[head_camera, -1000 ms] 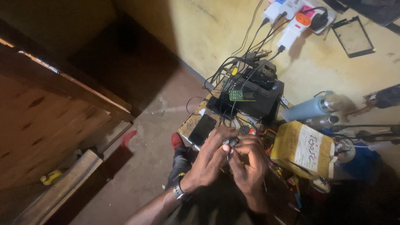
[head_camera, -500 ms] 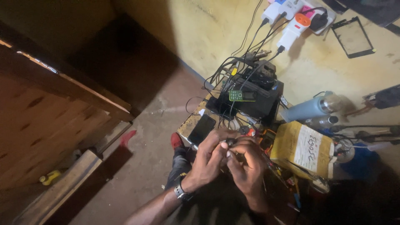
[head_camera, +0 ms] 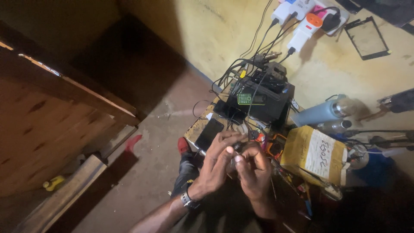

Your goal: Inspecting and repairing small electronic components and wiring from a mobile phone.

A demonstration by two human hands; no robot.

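- The left hand [head_camera: 217,162] and the right hand [head_camera: 254,170] are pressed close together, fingertips meeting around a small dark part [head_camera: 237,147]; both hands pinch it, though it is too small and dim to tell what it is.
- A wristwatch [head_camera: 188,199] with a dark band sits on the left wrist.
- Just right of the right hand lies a yellow padded envelope [head_camera: 297,151], soft and crumpled, with a white rectangular label [head_camera: 321,154] bearing handwriting.
- Just beyond the left hand's fingers, a flat black phone [head_camera: 209,133] lies on the worn counter [head_camera: 196,127], glossy and rectangular.
- Further beyond the hands stands a black boxy device [head_camera: 267,101] with a small green-lit phone [head_camera: 246,99] resting on top and a tangle of black cables [head_camera: 235,73] running over it.
- Up the rough yellow wall [head_camera: 215,39], well beyond the hands, a cluster of white plugs and an orange one fill a power strip [head_camera: 306,13].
- To the right of that strip, a thin black screen frame [head_camera: 367,38] hangs flat on the wall.
- Beyond the envelope, a pale blue metal bottle [head_camera: 319,113] lies on its side.
- Far to the left of the left hand, a wooden panel [head_camera: 51,125], grainy and brown, leans above the concrete floor [head_camera: 146,172].
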